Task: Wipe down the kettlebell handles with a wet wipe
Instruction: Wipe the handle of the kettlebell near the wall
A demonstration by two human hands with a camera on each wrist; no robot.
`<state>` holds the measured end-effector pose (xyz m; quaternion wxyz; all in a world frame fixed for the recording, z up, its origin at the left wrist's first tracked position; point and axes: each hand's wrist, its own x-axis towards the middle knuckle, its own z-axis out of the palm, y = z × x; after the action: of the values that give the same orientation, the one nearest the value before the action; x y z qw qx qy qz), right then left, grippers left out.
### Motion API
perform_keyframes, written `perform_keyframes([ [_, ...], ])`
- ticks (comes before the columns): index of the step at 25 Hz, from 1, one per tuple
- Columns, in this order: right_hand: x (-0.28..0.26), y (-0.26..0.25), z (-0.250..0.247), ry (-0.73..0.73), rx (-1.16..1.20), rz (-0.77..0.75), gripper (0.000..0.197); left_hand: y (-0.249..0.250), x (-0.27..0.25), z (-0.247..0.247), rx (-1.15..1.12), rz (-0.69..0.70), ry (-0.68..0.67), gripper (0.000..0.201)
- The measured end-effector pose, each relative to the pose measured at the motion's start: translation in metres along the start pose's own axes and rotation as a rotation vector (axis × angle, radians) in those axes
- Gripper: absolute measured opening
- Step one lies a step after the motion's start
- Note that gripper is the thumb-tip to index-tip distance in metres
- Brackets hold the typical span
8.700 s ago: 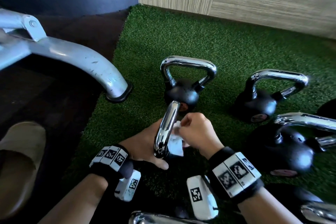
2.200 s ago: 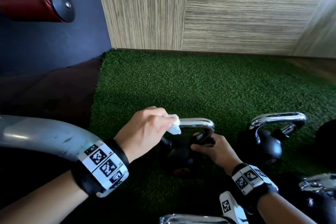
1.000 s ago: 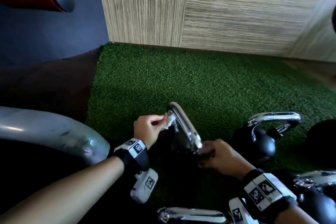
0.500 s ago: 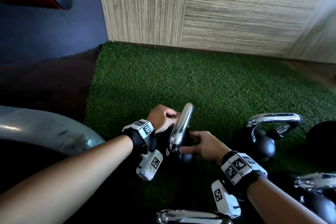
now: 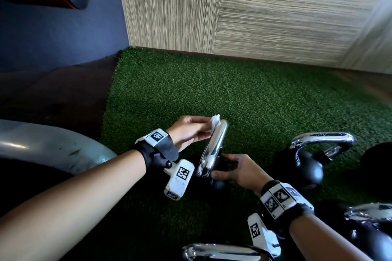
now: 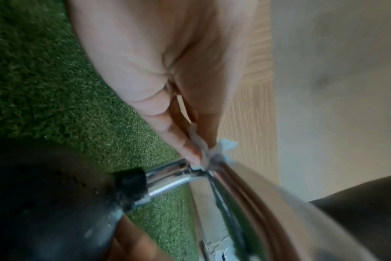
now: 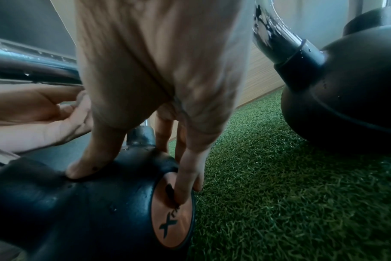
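Kettlebell (image 5: 216,178) on turf (image 5: 254,99), its body gripped by the right hand (image 5: 239,172), left hand (image 5: 188,131) pinching a wipe (image 5: 216,121) against the handle (image 5: 213,147).

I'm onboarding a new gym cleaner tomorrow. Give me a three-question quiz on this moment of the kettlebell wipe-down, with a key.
1. True or false: the left hand pinches the wet wipe against the chrome handle.
2. What does the right hand touch?
A. the chrome handle
B. the black body of the kettlebell
C. the turf
3. Fill in: the round disc under the right hand's fingers is coloured ______.

Key: 1 true; 2 B; 3 orange.
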<state>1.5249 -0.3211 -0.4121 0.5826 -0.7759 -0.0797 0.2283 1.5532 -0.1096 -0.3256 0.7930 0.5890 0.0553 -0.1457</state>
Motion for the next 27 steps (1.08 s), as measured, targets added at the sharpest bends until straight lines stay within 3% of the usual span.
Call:
perform_keyframes([
  [7, 0.0, 0.0, -0.002, 0.01, -0.005, -0.021, 0.075, 0.012, -0.018, 0.001, 0.015, 0.004, -0.049, 0.026],
  [10, -0.002, -0.001, -0.001, 0.028, -0.019, -0.049, 0.067, 0.012, -0.034, -0.013, 0.044, -0.077, -0.154, 0.03],
  [14, -0.001, -0.008, -0.001, 0.009, 0.001, -0.048, 0.049, 0.01, -0.048, -0.015, 0.113, 0.012, -0.095, 0.021],
  [18, -0.005, -0.013, -0.002, -0.015, -0.04, -0.049, 0.045, -0.003, -0.076, -0.024, 0.21, -0.021, -0.147, 0.031],
  [23, -0.002, -0.017, -0.001, 0.011, -0.093, -0.017, 0.047, -0.014, -0.093, -0.035, 0.406, 0.138, -0.152, 0.039],
  [27, -0.005, -0.019, 0.0, 0.021, -0.107, 0.004, 0.047, -0.026, -0.1, -0.042, 0.481, 0.217, -0.132, 0.03],
])
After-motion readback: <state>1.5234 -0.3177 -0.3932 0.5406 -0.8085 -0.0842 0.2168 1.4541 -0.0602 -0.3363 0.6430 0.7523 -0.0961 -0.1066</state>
